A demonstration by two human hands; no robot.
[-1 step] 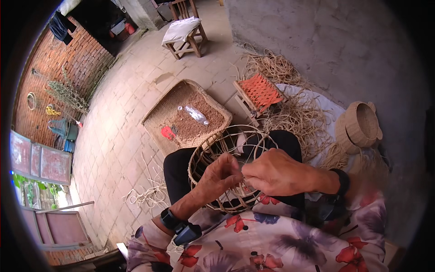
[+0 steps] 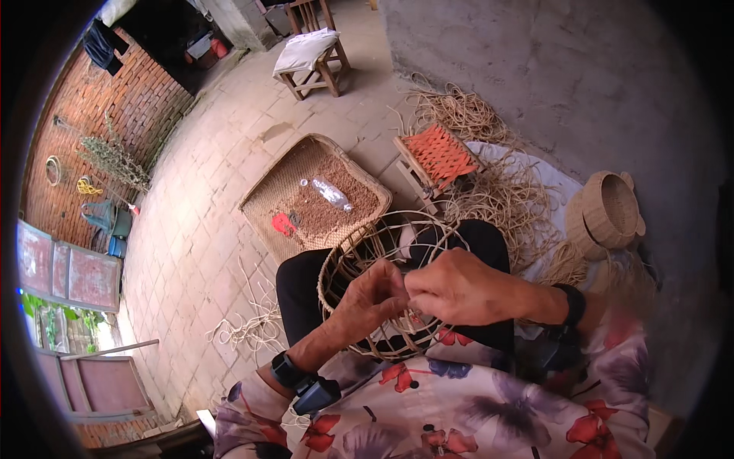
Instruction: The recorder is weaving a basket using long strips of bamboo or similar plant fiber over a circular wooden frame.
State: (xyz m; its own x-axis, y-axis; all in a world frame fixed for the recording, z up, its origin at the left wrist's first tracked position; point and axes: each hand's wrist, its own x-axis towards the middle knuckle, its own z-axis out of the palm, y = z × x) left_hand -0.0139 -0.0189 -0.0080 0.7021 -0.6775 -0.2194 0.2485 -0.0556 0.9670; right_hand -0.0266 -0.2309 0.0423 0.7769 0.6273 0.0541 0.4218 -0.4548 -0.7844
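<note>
An open-framed basket [image 2: 327, 284] of bent cane-like strips rests on my lap, between my knees. Over its near side my left hand [image 2: 375, 294] is closed, thumb and fingertips pinched together. Close against it my right hand [image 2: 459, 287] is also closed, knuckles up, its fingertips meeting the left ones. Whatever lies between the fingertips is too small or hidden to make out. Both hands cover part of the basket's rim and middle. Dark bands with small devices sit on both wrists.
A woven tray [image 2: 267, 187] with brown crumbs, a clear bottle [image 2: 332, 195] and a red item lies ahead. Right of it stand an orange-seated stool [image 2: 437, 155], heaps of pale cord [image 2: 505, 203] and a woven basket [image 2: 604, 210] by the wall. A chair [image 2: 310, 53] stands farther back.
My right hand has shifted very slightly to the left, against the left fingertips. The left hand and the basket look unmoved.
</note>
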